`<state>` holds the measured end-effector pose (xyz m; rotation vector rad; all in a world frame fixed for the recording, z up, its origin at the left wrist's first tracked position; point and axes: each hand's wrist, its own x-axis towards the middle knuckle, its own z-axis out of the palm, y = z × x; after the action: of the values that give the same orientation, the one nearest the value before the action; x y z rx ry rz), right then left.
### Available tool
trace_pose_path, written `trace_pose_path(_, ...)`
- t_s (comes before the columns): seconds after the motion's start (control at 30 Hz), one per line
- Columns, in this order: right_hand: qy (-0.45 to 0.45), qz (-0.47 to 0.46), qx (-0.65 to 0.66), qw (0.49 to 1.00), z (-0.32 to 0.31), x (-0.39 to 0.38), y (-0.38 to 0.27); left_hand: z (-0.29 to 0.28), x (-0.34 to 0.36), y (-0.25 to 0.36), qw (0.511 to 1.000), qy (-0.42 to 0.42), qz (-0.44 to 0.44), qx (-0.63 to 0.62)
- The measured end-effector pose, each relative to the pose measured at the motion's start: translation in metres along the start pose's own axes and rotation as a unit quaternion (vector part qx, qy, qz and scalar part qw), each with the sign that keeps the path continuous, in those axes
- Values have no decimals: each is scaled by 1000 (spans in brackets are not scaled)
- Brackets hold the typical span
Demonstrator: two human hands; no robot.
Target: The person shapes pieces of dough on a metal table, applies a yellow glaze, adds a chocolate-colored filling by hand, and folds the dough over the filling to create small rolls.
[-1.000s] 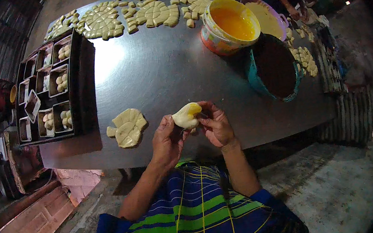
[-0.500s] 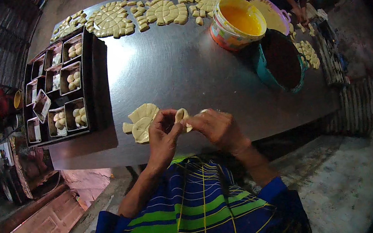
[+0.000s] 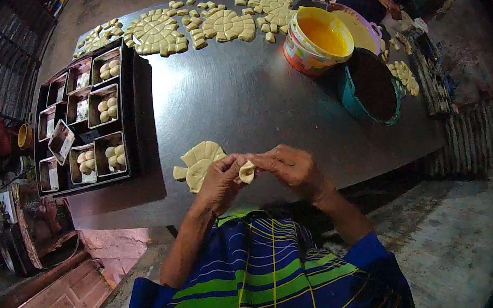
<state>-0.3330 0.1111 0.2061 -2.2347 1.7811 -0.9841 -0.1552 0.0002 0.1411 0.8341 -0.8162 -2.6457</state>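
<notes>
Just above the near edge of the metal table, my left hand [image 3: 223, 181] pinches a small pale piece of dough [image 3: 247, 173] between thumb and fingers. The piece is folded and has a hollow in its middle. My right hand [image 3: 291, 168] is closed, its fingertips pressed to the upper rim of the same piece. Beside my left hand lies a flat dough slab [image 3: 203, 157] cut into wedges, its near part hidden by that hand. Farther off, along the table's far edge, lie several more cut dough rounds [image 3: 155, 33].
At left stands a black tray [image 3: 143, 114] of metal tins, some holding dough balls [image 3: 116, 156]. To the right are a bucket of yellow filling [image 3: 314, 40], a teal tub with dark contents [image 3: 371, 88] and a purple-rimmed basin [image 3: 374, 33]. A co-worker's hand [image 3: 389, 5] reaches in at the far right.
My right hand has come closer to my left, and both now meet at the dough piece, which has turned to show its hollow. The view has shifted slightly.
</notes>
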Motion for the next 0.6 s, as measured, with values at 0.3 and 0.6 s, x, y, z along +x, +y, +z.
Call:
trace_pose_path(0.3,167,125,-123,970,54,-6,-46,9,-9,-3,991,-14,1,-131)
trace_pose_path(0.6,264,371,340,823,44,-3,-20,17,7,2,994,-46,96,-21)
